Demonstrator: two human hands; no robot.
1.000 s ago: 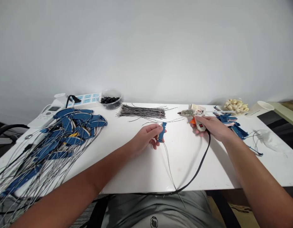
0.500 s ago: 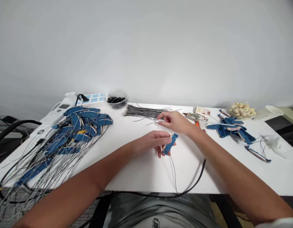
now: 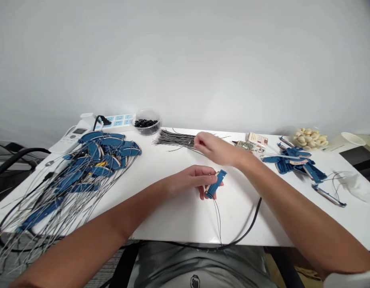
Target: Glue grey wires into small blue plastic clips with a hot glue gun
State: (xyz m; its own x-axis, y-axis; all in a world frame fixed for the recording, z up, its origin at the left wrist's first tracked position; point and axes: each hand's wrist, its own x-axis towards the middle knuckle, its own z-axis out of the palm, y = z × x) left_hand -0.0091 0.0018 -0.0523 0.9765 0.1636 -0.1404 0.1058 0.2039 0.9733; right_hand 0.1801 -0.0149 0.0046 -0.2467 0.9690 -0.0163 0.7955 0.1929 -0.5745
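Observation:
Near the middle of the white table, my left hand grips a small blue plastic part between thumb and fingers. Two thin dark wires hang from its lower end toward the table's front edge. Farther back, my right hand is closed at the right end of a bundle of thin dark wires. Its fingertips are curled down and hidden, so what they pinch cannot be made out.
Wired blue parts are heaped at the left beside a power strip. A clear bowl of black pieces stands at the back. More blue parts, a bag of cream-coloured pieces and a black cable are at the right.
My right hand has moved slightly left over the wire bundle, and its fingers have closed and turned down. My left hand still holds the blue part in nearly the same place.

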